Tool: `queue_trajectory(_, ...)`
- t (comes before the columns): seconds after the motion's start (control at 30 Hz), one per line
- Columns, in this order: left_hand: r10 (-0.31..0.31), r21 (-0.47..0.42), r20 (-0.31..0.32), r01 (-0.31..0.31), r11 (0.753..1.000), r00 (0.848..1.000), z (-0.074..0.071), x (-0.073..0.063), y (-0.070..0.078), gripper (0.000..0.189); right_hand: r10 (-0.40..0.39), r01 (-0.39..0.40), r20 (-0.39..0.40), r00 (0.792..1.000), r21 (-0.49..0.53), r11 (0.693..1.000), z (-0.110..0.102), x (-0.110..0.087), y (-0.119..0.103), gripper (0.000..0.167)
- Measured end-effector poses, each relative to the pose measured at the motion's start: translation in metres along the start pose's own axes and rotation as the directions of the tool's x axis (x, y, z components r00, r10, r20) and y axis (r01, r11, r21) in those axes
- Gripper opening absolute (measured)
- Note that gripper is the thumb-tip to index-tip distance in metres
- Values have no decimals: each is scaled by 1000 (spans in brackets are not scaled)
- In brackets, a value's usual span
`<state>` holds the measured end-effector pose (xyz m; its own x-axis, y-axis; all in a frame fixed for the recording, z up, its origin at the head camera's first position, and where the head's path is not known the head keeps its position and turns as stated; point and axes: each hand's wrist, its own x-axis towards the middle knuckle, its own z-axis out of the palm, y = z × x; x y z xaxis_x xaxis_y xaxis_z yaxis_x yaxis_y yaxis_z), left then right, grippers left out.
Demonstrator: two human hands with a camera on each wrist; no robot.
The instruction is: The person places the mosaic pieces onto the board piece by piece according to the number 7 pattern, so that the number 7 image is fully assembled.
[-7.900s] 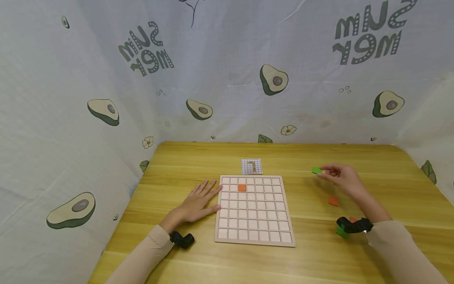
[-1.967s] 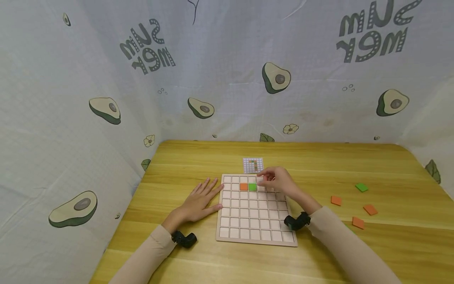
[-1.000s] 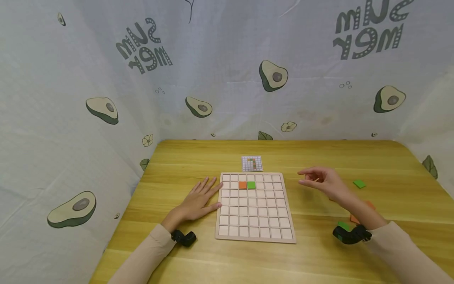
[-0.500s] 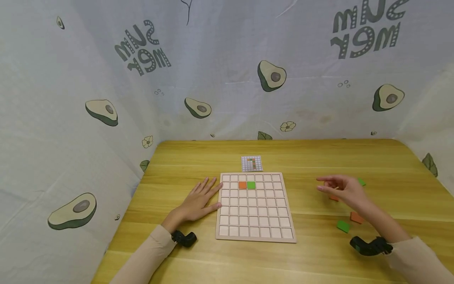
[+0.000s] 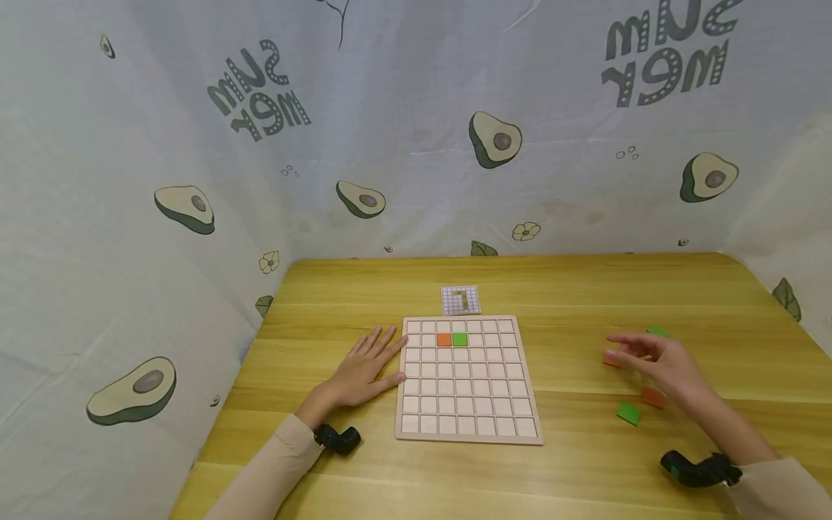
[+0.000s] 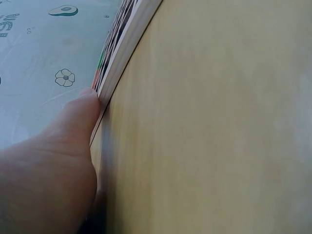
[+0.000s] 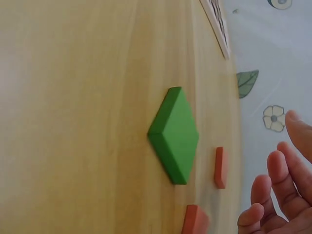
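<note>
In the head view my left hand (image 5: pixel 364 372) lies flat on the table, fingers spread, fingertips and thumb touching the left edge of the wooden grid board (image 5: pixel 471 442). An orange tile (image 5: pixel 444 339) and a green tile (image 5: pixel 459 339) sit side by side in the board's second row. My right hand (image 5: pixel 666 361) hovers at the right over a loose orange tile (image 5: pixel 609 359), which it partly hides. The right wrist view shows thumb and fingers apart, holding nothing; the tiles lie below the hand.
A small printed grid card (image 5: pixel 461 300) lies behind the board. Near the right hand are a green tile (image 5: pixel 628 413), another orange tile (image 5: pixel 653 397) and a farther green tile (image 5: pixel 659 331). A patterned curtain (image 5: pixel 422 144) hangs beyond the table.
Earlier my right hand held a green tile, which now sits beside the orange one on the board. It has since moved right, emptied, to the loose tiles. The left hand stays put.
</note>
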<state>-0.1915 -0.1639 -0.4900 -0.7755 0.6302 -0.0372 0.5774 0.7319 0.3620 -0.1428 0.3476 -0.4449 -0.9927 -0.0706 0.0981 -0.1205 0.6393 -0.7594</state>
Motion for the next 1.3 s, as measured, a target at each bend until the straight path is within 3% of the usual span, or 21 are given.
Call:
queue_trajectory(0.33,6,1,0,-6,1000,1000,0,0,-1,71,27,-28,-19,999,-44,999,1,-5,16,43)
queue_trajectory(0.7,6,1,-6,-6,1000,1000,-1,-1,1,71,57,-57,-28,998,-27,998,4,-7,29,45)
queue_trajectory(1.3,9,13,-17,-9,1000,1000,2,-1,1,71,58,-58,-8,998,-77,995,9,-6,34,42)
